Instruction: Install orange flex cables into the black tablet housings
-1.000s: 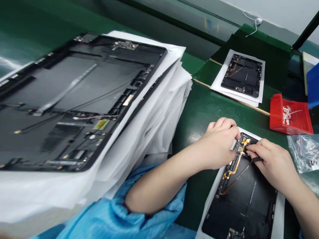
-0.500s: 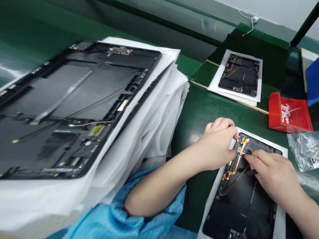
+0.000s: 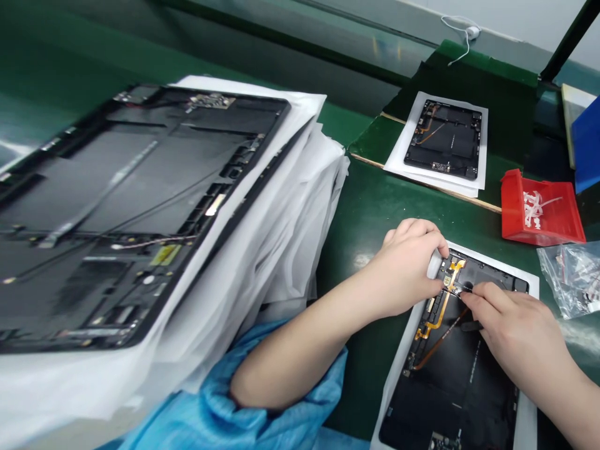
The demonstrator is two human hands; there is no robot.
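The black panel (image 3: 450, 381) lies on white paper (image 3: 527, 406) on the green table (image 3: 375, 209), and the left hand (image 3: 407, 269) bends over its far left corner, though I cannot tell if it grips anything. The right hand (image 3: 518, 325) pinches a thin dark tool (image 3: 470, 325) near the orange strip (image 3: 442, 315), and a red box (image 3: 512, 209) sits farther off

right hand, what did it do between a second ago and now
The right hand slid a little toward the wearer over the panel under it, uncovering that panel's far right corner. I see nothing newly taken up or let go. The left hand stayed at the panel's left edge; the bin stayed put, its small shift in view likely just the camera.
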